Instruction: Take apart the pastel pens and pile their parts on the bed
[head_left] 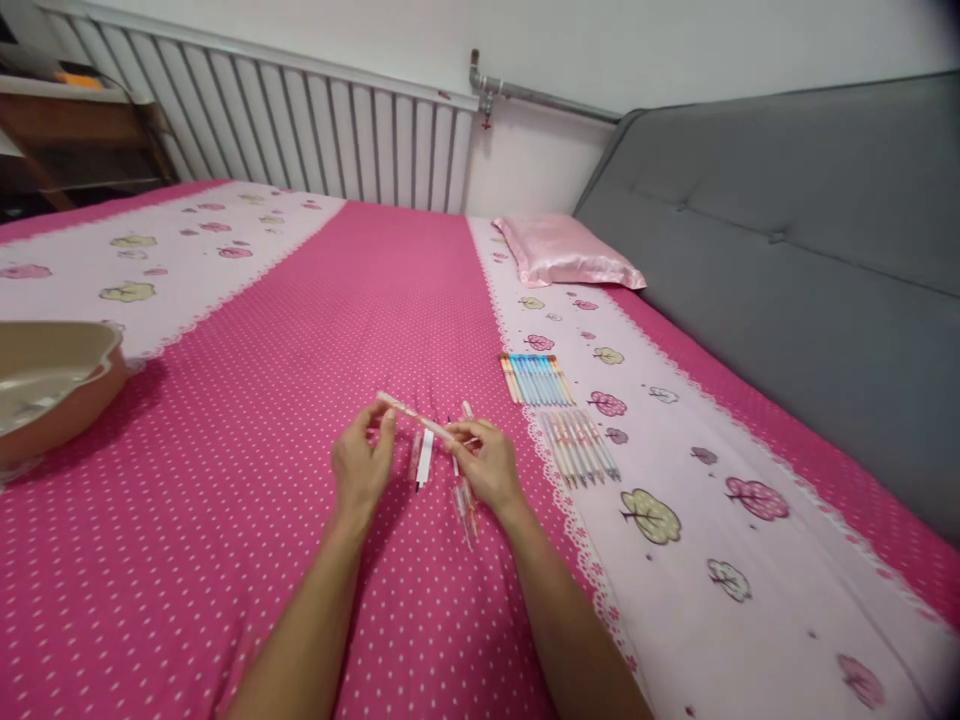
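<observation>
Both my hands hold one slim pale pink pen point(411, 413) above the pink dotted bedsheet point(300, 420). My left hand point(362, 462) pinches its left end with fingertips closed. My right hand point(486, 462) grips its right end and also seems to hold another thin piece. A white pen point(425, 458) and a few clear pen parts point(465, 505) lie on the sheet between and under my hands.
Two neat rows of pens lie on the sheet's pale band: a blue and tan row point(536, 378) and a pinkish-white row point(580, 447). A tan basin point(52, 385) sits at the left edge. A pink pillow point(562, 250) and grey headboard point(787, 260) lie right.
</observation>
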